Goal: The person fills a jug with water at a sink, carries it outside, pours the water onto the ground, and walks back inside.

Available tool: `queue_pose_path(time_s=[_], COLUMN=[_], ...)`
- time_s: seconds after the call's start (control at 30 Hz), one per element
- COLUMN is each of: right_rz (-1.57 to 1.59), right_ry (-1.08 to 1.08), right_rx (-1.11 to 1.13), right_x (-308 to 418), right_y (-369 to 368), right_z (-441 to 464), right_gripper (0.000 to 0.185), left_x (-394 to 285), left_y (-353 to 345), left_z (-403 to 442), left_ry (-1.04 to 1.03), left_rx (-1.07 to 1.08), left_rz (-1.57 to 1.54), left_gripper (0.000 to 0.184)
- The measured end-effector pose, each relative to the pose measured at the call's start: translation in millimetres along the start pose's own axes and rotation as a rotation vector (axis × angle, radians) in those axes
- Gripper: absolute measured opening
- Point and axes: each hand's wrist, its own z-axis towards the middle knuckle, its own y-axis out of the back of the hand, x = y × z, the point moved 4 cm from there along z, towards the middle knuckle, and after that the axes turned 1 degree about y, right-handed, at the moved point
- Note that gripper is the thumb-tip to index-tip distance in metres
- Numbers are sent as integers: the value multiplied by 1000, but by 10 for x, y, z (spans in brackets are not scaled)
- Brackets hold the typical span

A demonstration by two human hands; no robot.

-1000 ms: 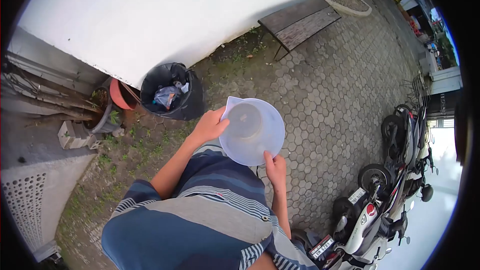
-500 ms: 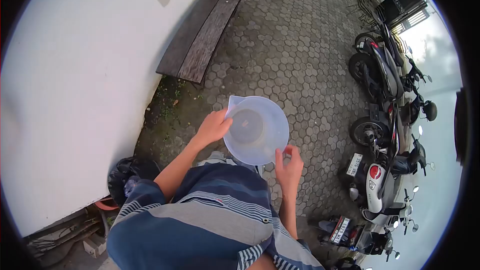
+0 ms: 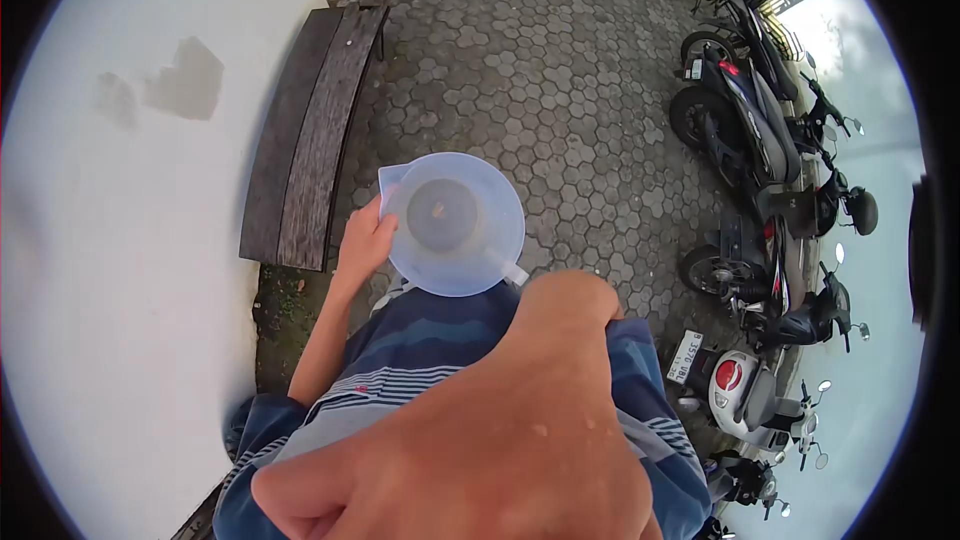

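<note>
A translucent plastic jug [image 3: 495,200] with a pointed spout and a handle at its lower right is seen from above. It looks empty inside. My left hand [image 3: 367,240] grips its rim beside the spout, thumb over the edge. Very close to the camera, my right hand [image 3: 480,450] is raised off the jug and covers much of the lower middle. Its back and wrist show, but most of its fingers are hidden or cut off by the frame.
A dark wooden bench [image 3: 313,140] stands along the white wall [image 3: 130,200] on the left. Hexagonal paving [image 3: 520,50] stretches ahead. Several parked motorbikes [image 3: 745,380] line the right side.
The view has swung to the right, and the trash bin has left it. My right hand has come away from the jug and up close to the camera. My left hand still holds the rim.
</note>
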Motion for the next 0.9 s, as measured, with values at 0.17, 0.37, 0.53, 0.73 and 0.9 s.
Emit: queue_pose_path(time_s=[0.17, 0.37, 0.53, 0.73, 0.9], right_rz=[175, 351, 388, 455, 649], right_ry=[-23, -16, 25, 120, 170], right_rx=[120, 191, 182, 151, 207], right_x=[-571, -2177, -2837, -3624, -4424], right_y=[1110, 2464, 3688, 5226, 6621], right_z=[581, 1127, 1724, 2366, 2668], right_gripper=[50, 48, 46, 44, 42], left_x=[-14, 310, -105, -514, -327], left_y=[144, -28, -51, -90, -256], left_z=[927, 2802, 4765, 6711, 8137], left_ry=[171, 208, 112, -60, 35], left_rx=[-178, -266, -127, -46, -90], left_rz=[-63, -148, -16, 46, -13], left_gripper=[48, 49, 40, 35, 34])
